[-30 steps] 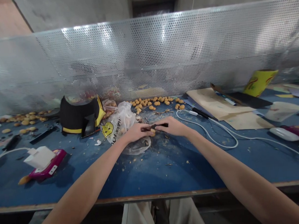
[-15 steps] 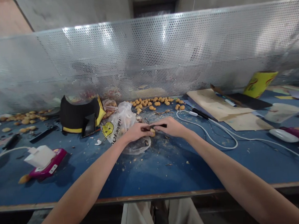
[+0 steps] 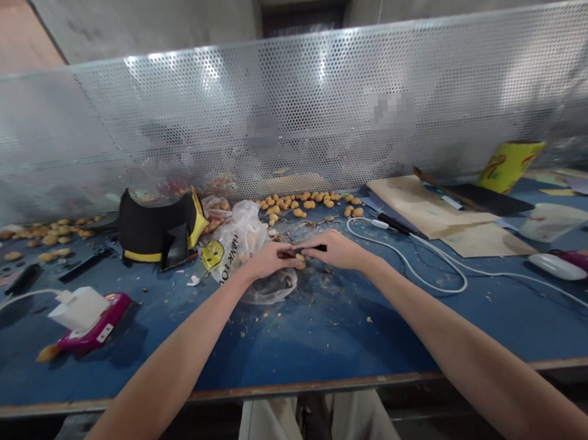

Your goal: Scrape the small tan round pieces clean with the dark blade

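Over the middle of the blue table, my left hand [image 3: 270, 260] is closed, its fingertips pinching a small tan nut-like lump [image 3: 301, 262]. My right hand [image 3: 339, 249] meets it from the other side, fingers closed around a slender dark knife-like tool [image 3: 318, 248]. The tool reaches across to the left fingers, just above the lump; its exact kind and tip are hard to make out. Beneath and beside my left hand lies a crumpled clear plastic bag [image 3: 247, 226] with printed letters and a yellow figure.
Several tan peanut-shaped lumps [image 3: 309, 204] lie along the perforated metal screen [image 3: 316, 99]. A black-and-yellow holder [image 3: 149, 225] stands left, near a purple power strip [image 3: 94, 323] with a white plug. Rightward are a white cable [image 3: 405, 253], brown cardboard [image 3: 422, 205] and a yellow container [image 3: 510, 167].
My hands stay almost in place, with only slight finger movement around the lump and tool. A bit of what looks like another person's hand now shows at the left edge.
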The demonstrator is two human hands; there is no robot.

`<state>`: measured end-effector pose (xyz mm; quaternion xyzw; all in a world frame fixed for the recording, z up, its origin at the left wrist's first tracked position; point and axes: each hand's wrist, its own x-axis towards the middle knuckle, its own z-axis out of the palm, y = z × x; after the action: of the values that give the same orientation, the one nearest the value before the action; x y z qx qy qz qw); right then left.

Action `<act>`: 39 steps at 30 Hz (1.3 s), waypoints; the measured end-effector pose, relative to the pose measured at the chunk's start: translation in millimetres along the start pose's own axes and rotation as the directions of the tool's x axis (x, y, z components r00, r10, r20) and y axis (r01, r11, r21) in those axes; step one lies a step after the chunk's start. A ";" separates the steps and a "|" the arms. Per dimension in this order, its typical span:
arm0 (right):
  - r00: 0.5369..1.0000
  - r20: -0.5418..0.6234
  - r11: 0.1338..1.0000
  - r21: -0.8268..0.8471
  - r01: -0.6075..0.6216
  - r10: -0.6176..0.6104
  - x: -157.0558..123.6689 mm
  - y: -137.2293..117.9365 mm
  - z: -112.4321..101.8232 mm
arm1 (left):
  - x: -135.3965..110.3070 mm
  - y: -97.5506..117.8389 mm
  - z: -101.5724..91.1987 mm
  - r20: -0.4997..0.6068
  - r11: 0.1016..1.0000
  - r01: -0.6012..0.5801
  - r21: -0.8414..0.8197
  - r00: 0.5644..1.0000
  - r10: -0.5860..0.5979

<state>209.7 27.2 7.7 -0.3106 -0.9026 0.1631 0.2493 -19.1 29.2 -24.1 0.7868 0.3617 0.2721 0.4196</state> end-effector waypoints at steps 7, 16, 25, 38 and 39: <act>0.999 0.031 0.999 -0.037 -0.022 0.023 -3.4 0.3 -9.2 | -0.4 -0.6 0.2 -0.015 0.998 0.020 -0.059 1.000 -0.021; 0.997 0.064 0.997 -0.072 -0.032 0.037 -5.7 6.2 -15.1 | -0.6 -1.4 -0.9 -0.009 0.998 0.047 -0.029 0.999 -0.047; 0.998 0.060 0.998 -0.065 -0.025 0.029 -5.7 1.1 -16.3 | -0.8 -0.8 -0.1 0.002 0.999 0.022 -0.034 1.000 -0.022; 0.996 -0.011 0.991 -0.096 -0.089 0.089 -6.4 -8.3 -12.8 | -0.1 1.1 1.1 0.010 1.000 0.018 0.001 1.000 -0.018; 0.995 -0.013 0.990 -0.100 -0.096 0.095 -6.3 -7.6 -12.9 | -0.2 0.9 1.0 0.018 1.000 0.018 -0.012 1.000 -0.017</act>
<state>217.5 19.2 19.5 -0.3663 -0.8928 0.1277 0.2291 -18.2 28.2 -23.9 0.7834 0.3631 0.2637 0.4301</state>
